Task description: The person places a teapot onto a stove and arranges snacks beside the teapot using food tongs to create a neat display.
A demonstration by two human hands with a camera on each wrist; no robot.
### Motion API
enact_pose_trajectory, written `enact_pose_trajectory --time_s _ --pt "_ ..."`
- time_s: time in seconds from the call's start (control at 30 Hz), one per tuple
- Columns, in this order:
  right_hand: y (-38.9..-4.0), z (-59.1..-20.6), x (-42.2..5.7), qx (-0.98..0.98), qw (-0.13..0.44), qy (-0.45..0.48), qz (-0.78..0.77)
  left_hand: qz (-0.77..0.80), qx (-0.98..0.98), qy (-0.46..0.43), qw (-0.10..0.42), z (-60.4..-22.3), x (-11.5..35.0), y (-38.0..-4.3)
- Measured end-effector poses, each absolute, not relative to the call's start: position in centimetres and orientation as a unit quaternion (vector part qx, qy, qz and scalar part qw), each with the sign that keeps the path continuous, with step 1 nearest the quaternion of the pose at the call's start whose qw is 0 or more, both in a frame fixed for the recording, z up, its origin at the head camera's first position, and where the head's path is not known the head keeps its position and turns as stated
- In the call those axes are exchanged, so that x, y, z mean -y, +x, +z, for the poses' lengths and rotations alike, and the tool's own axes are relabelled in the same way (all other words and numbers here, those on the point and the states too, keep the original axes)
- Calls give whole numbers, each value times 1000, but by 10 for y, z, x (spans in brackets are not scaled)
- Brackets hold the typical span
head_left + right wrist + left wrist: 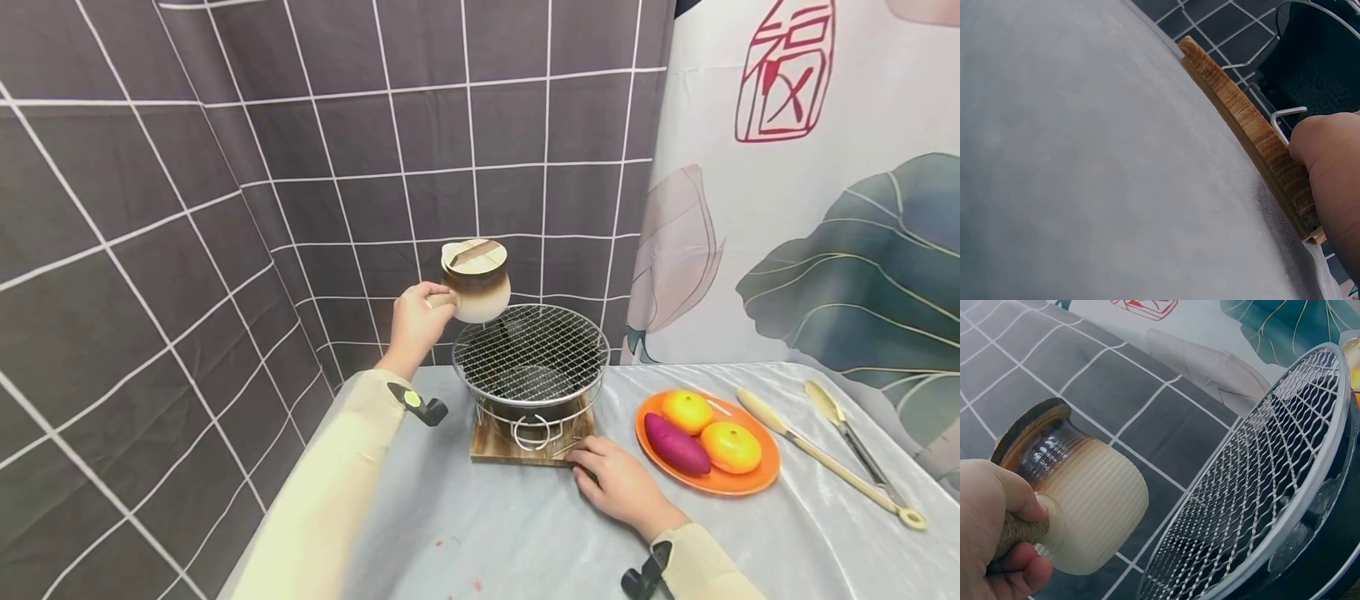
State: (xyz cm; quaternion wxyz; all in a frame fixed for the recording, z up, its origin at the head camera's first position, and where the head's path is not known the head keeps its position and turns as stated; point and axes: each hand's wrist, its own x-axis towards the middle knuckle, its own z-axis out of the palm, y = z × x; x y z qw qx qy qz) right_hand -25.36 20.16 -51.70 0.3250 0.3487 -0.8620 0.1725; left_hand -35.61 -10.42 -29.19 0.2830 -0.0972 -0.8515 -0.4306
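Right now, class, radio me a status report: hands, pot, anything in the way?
Left hand gripping pot by its handle. Pot raised, clear of grill. Right hand at wooden board's near edge. Nothing seen between pot and grill.

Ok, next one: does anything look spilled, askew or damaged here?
Only the small reddish spots on the gray tablecloth at the bottom of the head view: they look like stains on otherwise plain cloth, though I can't tell their cause. The lidded side-handled pot in the left hand shows no visible spill.
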Motion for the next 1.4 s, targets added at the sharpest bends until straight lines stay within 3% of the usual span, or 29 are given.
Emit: enact_pose_trajectory --time_s 1.4 --pt "-254 -518 -201 857 330 351 181 -432 851 -112 276 -322 75 -369"
